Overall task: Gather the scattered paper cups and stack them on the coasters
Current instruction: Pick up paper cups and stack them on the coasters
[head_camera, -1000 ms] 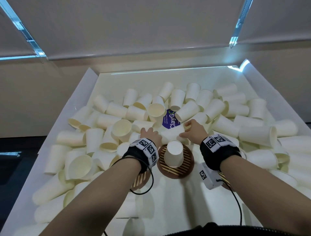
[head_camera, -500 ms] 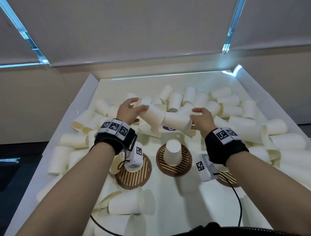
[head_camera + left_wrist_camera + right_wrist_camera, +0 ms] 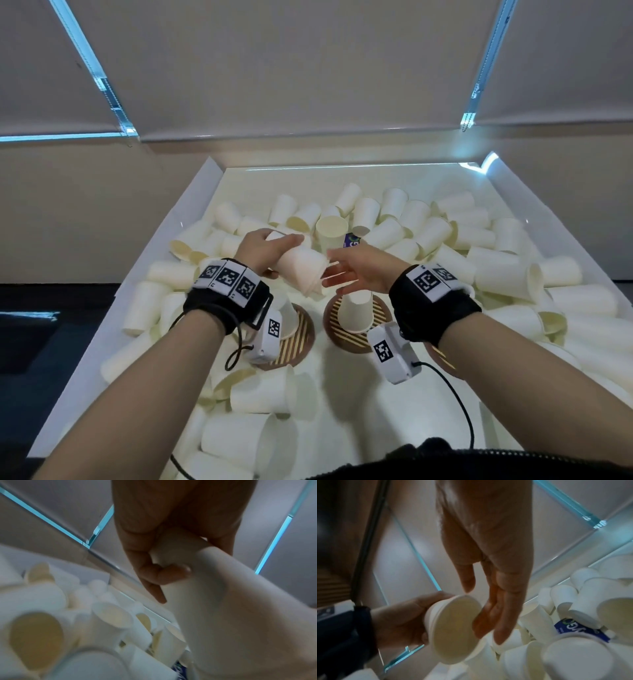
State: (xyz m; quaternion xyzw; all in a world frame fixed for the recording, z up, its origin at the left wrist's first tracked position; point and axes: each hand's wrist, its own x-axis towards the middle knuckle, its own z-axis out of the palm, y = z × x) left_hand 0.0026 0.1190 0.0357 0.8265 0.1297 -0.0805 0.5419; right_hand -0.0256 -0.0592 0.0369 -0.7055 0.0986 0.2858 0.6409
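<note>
The left hand [image 3: 262,247] grips two nested cups [image 3: 301,269] above the coasters [image 3: 356,337]; the right hand [image 3: 363,270] hovers with slack fingers at their rim. Light, crushable paper, I'd say: best held gently round the wall. Loose cups [image 3: 493,270] litter the desk [image 3: 342,411].

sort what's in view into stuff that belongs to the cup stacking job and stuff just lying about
Job:
- nested white paper cups gripped by left hand
- right hand, fingers straight
- round striped wooden coaster bearing upturned white cup
- scattered white paper cups

Lying about:
- blue printed label
- white tray wall
</note>
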